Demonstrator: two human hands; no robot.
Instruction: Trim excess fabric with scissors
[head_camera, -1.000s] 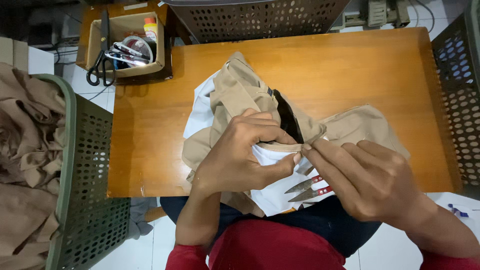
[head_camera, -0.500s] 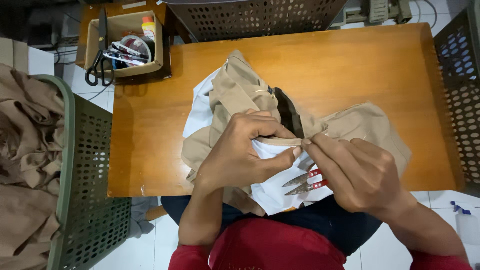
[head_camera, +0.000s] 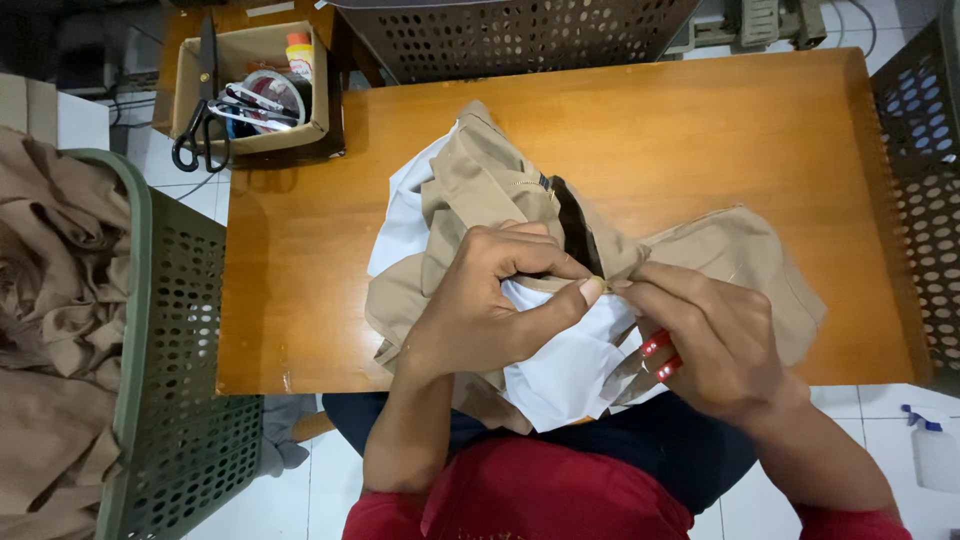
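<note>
Since a second ago the two hands have been drawing closer together over the khaki garment (head_camera: 480, 190), and the fingertips are now meeting at one spot on its edge, just past a dark opening with a zipper; my reading is that the fine work on that seam is going on at close quarters rather than finishing. The left hand (head_camera: 490, 300) is closing in a pinch on the fabric edge, thumb pressing toward the right. The right hand (head_camera: 710, 340) is curling shut around small thread snips with red handles (head_camera: 648, 358), blades pointing down toward six o'clock, while its fingertips are also nipping the cloth. The garment, with its white lining (head_camera: 570, 365) showing, is lying bunched at the centre of the wooden table (head_camera: 720, 130) and spilling over the near edge toward the lap. At ten o'clock a cardboard box (head_camera: 250, 85) is holding black scissors (head_camera: 195, 120) and a tape roll; at nine o'clock a green perforated basket (head_camera: 180, 330) is sitting full of khaki cloth. Dark perforated crates are standing at twelve and three o'clock, on white floor tiles.
</note>
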